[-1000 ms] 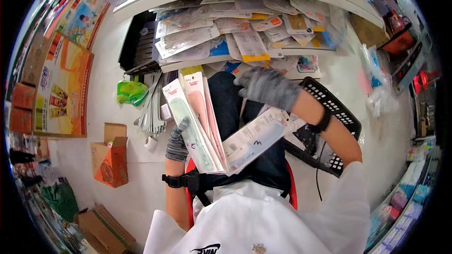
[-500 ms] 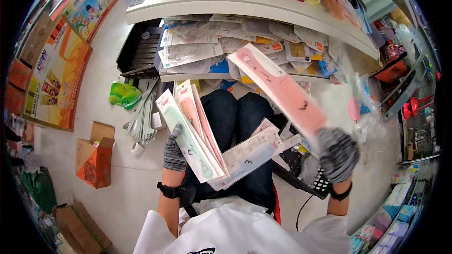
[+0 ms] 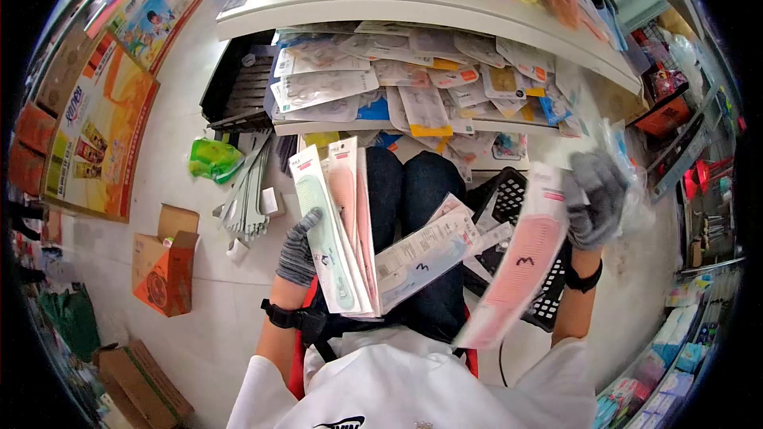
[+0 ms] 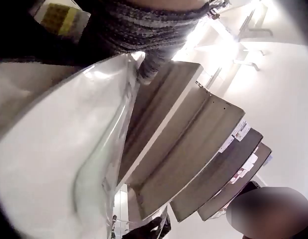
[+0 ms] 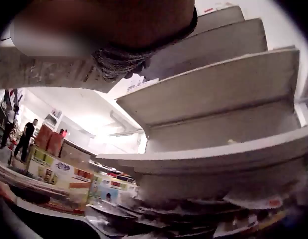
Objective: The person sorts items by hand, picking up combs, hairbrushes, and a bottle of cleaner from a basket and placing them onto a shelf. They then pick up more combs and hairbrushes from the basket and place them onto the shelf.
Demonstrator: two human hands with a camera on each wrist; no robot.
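Observation:
In the head view, my gloved left hand (image 3: 300, 249) grips the edge of a fan of flat packs, a light green comb pack (image 3: 322, 214) in front and pink comb packs (image 3: 343, 183) behind it. The left wrist view shows the clear sleeve with the green comb (image 4: 96, 179) close up under the glove. Off to the right, my gloved right hand (image 3: 594, 200) holds a pink comb pack (image 3: 520, 262) by its upper end; the pack slants down toward my lap and bears a black handwritten mark. Across my thighs lies a pack with a blue comb (image 3: 429, 258).
A black perforated basket (image 3: 548, 302) stands right of my legs, partly behind the pink pack. Ahead, a low shelf (image 3: 373, 125) is heaped with flat packs. Metal brackets (image 3: 242, 210), a green bag (image 3: 214, 160) and an orange box (image 3: 163, 270) are on the floor at left.
My right hand went from over my knees out to the right, bringing up the pink comb pack. The pack then swung from pointing up toward the shelf to slanting down. The left hand keeps its hold.

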